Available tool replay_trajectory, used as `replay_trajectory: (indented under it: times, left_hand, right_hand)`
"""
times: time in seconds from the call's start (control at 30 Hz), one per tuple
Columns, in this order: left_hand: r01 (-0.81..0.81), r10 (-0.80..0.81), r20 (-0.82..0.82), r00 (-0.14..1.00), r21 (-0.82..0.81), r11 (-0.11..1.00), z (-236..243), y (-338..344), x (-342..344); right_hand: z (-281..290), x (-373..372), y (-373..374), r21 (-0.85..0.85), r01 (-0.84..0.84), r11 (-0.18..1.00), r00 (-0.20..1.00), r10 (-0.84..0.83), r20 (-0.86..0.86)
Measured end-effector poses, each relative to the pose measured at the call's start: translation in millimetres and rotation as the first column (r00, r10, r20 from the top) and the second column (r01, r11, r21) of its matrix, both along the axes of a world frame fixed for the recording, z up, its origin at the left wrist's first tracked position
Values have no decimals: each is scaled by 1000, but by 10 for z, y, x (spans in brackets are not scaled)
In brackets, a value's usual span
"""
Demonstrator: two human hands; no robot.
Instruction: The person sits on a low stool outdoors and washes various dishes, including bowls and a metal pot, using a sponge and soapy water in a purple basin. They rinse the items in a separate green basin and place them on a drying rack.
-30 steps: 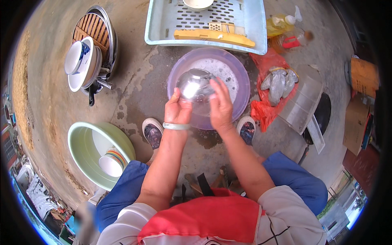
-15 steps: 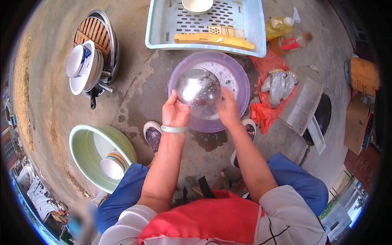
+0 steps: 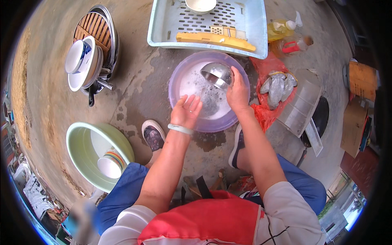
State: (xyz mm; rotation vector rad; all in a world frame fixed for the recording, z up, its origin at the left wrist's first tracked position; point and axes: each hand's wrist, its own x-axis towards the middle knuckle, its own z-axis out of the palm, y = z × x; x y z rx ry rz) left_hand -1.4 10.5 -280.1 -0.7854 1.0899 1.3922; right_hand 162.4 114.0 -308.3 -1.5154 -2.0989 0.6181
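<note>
My right hand point(image 3: 238, 92) grips a shiny metal bowl point(image 3: 221, 72) by its rim, over the right part of a purple basin point(image 3: 176, 69). The bowl is tilted on its side, with its opening toward the lower left. Soapy water point(image 3: 192, 84) with white foam fills the basin beneath it. My left hand point(image 3: 186, 111) is held palm up at the basin's near left rim, fingers apart and nothing in it. A pale bangle point(image 3: 180, 129) circles that wrist.
Beyond the basin stands a light blue crate point(image 3: 163, 45) with a white bowl point(image 3: 201, 5). A green tub point(image 3: 74, 157) holding bowls is at near left; stacked dishes point(image 3: 83, 65) lie far left. To the right are a red plastic bag point(image 3: 265, 116), grey gloves point(image 3: 277, 87) and a dustpan point(image 3: 300, 102).
The metal bowl has left my left hand and moved right, turning from upside down onto its side in my right hand. My left hand has opened and shifted slightly right and nearer.
</note>
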Motion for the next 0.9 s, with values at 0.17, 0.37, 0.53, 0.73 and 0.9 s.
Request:
replay_trajectory:
  times: [0.17, 0.37, 0.53, 0.73, 0.9]
  left_hand:
    - [23, -22, -66, 998, 16, 1000, -31, -41, 34]
    - [23, -19, -133, 991, 27, 999, 38, -42, -90]
    - [6, 6, -165, 986, 74, 997, 137, -38, -169]
    - [-19, 29, -194, 981, 52, 998, 170, -123, -207]
    - [-3, 13, -216, 976, 47, 999, 197, -146, -252]
  right_hand:
    - [-97, -200, -122, -58, 88, 994, 988, -80, 130]
    - [-115, -193, -275, -891, 158, 427, 739, -650, -180]
    - [-224, 42, -592, -988, -112, 109, 439, -886, -147]
    - [-264, -222, -629, -966, -184, 182, 375, -895, -240]
    - [-157, -155, -692, -955, -60, 292, 476, -832, -284]
